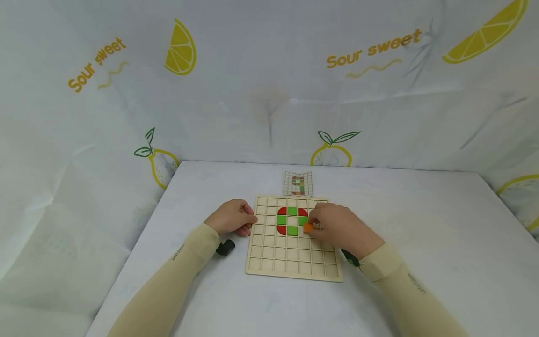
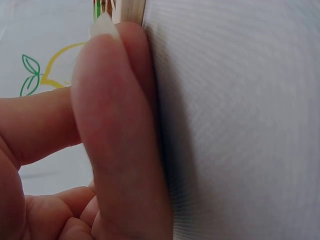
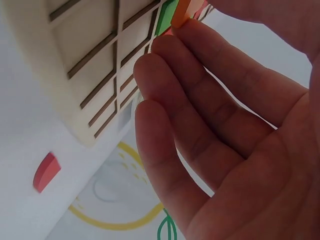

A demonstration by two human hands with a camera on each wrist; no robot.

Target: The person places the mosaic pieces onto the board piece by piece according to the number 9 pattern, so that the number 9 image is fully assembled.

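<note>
A wooden grid board (image 1: 267, 252) lies on the table. Red rounded pieces (image 1: 281, 230) and green square tiles (image 1: 292, 230) form a ring in its cells. My right hand (image 1: 343, 228) pinches an orange tile (image 1: 309, 228) just above the cell at the ring's lower right. In the right wrist view, the orange tile (image 3: 181, 12) shows at the fingertips, with the other fingers (image 3: 155, 125) loosely bent beside the board. At the board's left edge, my left hand (image 1: 231, 216) grips the rim between thumb and finger; its finger (image 2: 112, 100) covers most of that contact.
Behind the board lies a pattern card (image 1: 297, 192) printed with a coloured figure on a grid. A loose red rounded piece (image 3: 46, 172) sits on the table beyond the board, seen in the right wrist view. Lemon-printed cloth (image 1: 269, 93) hangs behind the white table (image 1: 210, 299).
</note>
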